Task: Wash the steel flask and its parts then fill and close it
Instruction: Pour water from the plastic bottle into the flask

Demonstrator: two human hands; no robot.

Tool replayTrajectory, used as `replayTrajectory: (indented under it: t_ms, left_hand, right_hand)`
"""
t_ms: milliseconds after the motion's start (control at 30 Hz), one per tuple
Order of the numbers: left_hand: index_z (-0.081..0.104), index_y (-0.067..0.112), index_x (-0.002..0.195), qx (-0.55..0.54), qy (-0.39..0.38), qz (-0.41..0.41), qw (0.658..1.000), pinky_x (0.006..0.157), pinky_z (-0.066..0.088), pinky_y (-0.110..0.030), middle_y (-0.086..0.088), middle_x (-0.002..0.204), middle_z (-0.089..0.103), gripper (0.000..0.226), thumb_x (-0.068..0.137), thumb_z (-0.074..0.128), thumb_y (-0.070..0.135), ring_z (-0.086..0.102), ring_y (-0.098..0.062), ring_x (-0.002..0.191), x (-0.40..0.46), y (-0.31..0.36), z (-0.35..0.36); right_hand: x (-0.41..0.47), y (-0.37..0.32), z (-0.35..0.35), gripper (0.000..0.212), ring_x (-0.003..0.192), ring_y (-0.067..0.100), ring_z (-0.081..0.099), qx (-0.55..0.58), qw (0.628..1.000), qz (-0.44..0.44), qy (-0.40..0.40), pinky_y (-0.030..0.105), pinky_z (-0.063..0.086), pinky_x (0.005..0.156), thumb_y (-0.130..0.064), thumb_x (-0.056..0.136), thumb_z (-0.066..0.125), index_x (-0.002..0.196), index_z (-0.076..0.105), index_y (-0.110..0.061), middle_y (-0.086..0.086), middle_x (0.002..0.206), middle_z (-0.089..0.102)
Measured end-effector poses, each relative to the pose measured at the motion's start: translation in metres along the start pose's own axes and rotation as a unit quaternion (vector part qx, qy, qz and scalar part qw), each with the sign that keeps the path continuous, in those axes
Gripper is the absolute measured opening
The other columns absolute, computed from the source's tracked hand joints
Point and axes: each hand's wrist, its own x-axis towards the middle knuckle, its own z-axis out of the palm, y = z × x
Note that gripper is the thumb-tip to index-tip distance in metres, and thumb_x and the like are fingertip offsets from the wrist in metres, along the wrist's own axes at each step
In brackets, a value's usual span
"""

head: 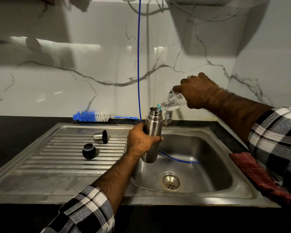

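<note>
At the centre of the frame the steel flask is held upright over the sink by the left hand, whose fingers are curled round its body; its mouth is open. At centre right a clear plastic bottle is gripped by the right hand and tilted – its neck is just at the flask's mouth. On the ribbed drainboard at centre left the steel cup and the black stopper are lying apart; a blue and white bottle brush is lying on the counter behind them.

left hand gripping flask, bottle tipped
</note>
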Motion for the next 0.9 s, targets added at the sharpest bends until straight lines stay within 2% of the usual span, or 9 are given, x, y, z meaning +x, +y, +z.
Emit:
replayTrajectory:
  t_ms: [500, 633, 900]
  left_hand:
    - [0.065, 0.022, 0.127, 0.003, -0.008, -0.007, 1.000, 0.092, 0.060, -0.040, 0.000, 0.123, 0.073, 0.082, 0.058, 0.102, 0.046, 0.069, -0.020, 0.109, -0.001, 0.002, 0.000]
    - [0.065, 0.022, 0.126, 0.007, -0.006, -0.006, 1.000, 0.091, 0.061, -0.039, 0.001, 0.122, 0.073, 0.082, 0.057, 0.102, 0.047, 0.069, -0.019, 0.108, -0.001, 0.002, 0.001]
    - [0.067, 0.024, 0.117, 0.011, -0.007, 0.000, 1.000, 0.087, 0.060, -0.035, 0.003, 0.115, 0.074, 0.072, 0.059, 0.102, 0.047, 0.065, -0.013, 0.096, -0.004, 0.000, 0.002]
  right_hand:
    - [0.005, 0.000, -0.006, 0.065, 0.124, 0.029, 0.058, -0.053, 0.998, -0.029, 0.017, 0.053, 0.042, 0.105, -0.037, 0.089, 0.075, 0.148, 0.047, -0.035, 0.006, 0.136, 0.060]
    - [0.008, 0.000, -0.003, 0.069, 0.125, 0.030, 0.057, -0.074, 0.996, -0.035, 0.028, 0.056, 0.041, 0.106, -0.037, 0.086, 0.078, 0.148, 0.048, -0.035, 0.009, 0.139, 0.052]
    - [0.015, -0.002, 0.002, 0.057, 0.128, 0.035, 0.054, -0.116, 0.986, -0.067, 0.103, 0.059, 0.038, 0.112, -0.027, 0.089, 0.074, 0.143, 0.056, -0.036, 0.017, 0.142, 0.044]
